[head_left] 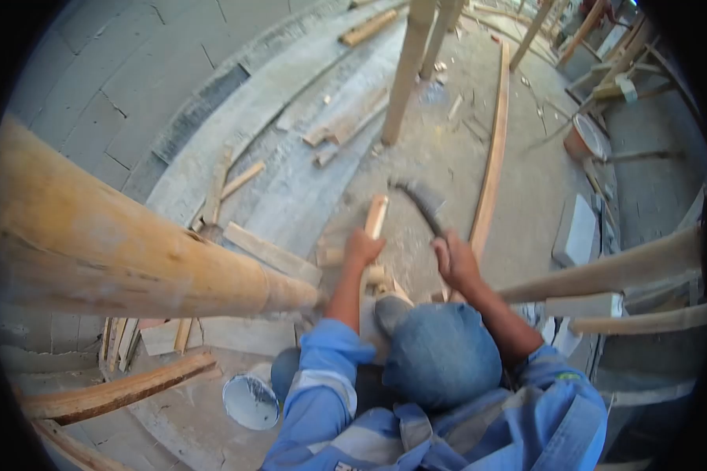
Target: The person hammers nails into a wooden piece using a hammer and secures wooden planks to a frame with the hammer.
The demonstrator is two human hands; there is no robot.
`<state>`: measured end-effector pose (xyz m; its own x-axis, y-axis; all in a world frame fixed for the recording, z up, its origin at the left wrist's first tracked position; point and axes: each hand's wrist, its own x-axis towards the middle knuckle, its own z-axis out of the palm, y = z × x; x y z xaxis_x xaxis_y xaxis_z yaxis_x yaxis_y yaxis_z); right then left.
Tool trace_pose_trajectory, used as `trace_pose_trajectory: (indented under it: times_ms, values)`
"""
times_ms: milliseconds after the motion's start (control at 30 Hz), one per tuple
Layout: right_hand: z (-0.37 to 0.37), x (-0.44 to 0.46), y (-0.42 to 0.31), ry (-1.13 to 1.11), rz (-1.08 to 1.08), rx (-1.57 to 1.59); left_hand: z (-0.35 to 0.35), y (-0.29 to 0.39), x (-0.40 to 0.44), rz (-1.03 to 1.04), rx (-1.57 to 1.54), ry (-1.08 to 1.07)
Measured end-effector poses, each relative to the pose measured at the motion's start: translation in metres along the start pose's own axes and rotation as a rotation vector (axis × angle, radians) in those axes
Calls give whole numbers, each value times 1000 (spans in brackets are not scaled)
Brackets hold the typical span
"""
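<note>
My left hand (363, 248) is closed round a short wooden stick (378, 213), its pale cut face turned up. To the right, my right hand (456, 263) grips a dark machete (423, 202) with a curved, hooked tip. The blade is blurred and stands apart from the stick, over the concrete floor. My bent knee (444, 353) in blue trousers is below both hands. A few wood offcuts (377, 276) lie under my left wrist, partly hidden by my arm.
A thick bamboo pole (133, 235) crosses close on the left. Upright posts (407, 74) stand ahead, and a long plank (495, 141) lies on the floor. A white-rimmed bucket (250, 401) sits at lower left, another bucket (587, 138) at upper right. Block walls (110, 94) flank the space.
</note>
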<state>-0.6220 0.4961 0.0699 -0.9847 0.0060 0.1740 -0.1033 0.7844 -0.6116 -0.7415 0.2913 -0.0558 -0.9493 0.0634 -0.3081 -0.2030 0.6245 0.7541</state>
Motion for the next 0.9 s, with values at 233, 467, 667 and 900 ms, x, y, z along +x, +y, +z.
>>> trace_pose_trajectory:
  times_ms: [233,467,667,900]
  values:
    - [-44,35,-58,662,-750,1068,8,-7,-11,-40,1,-12]
    - [3,-13,16,-13,-42,-39,8,-19,-5,-5,44,19]
    - [-83,43,-95,492,-763,1029,10,-7,-12,-44,13,14]
    - [28,-14,43,-147,161,-84,4,-7,-9,27,94,30]
